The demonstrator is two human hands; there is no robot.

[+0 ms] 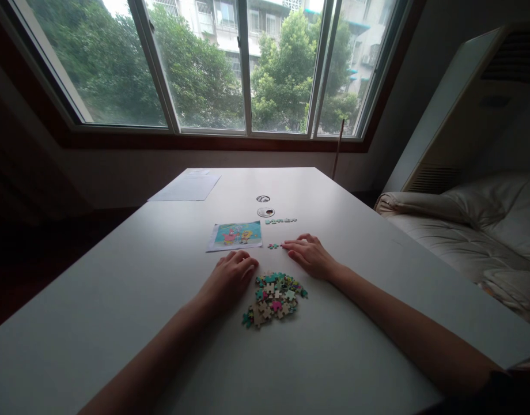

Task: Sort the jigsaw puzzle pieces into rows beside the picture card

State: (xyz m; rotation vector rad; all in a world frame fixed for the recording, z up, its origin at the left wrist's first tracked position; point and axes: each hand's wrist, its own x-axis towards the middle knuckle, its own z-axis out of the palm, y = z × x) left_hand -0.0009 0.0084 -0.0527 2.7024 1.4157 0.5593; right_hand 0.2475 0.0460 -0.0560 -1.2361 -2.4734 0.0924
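Note:
A heap of loose jigsaw pieces (273, 298) lies on the white table (161, 288) between my two forearms. My left hand (230, 276) rests palm down just left of the heap, fingers curled loosely and holding nothing. My right hand (309, 255) lies flat beyond the heap, fingers stretched toward a small joined bit of puzzle (273, 246) that its fingertips nearly touch. A colourful cartoon picture card (236, 235) lies flat just past my left hand. Farther back sits a short row of joined pieces (281, 221).
Two small round objects (265, 211) lie behind the row of pieces. A sheet of paper (185, 187) is at the table's far left. A cushioned sofa (476, 225) and a white cabinet stand to the right, with windows beyond the table.

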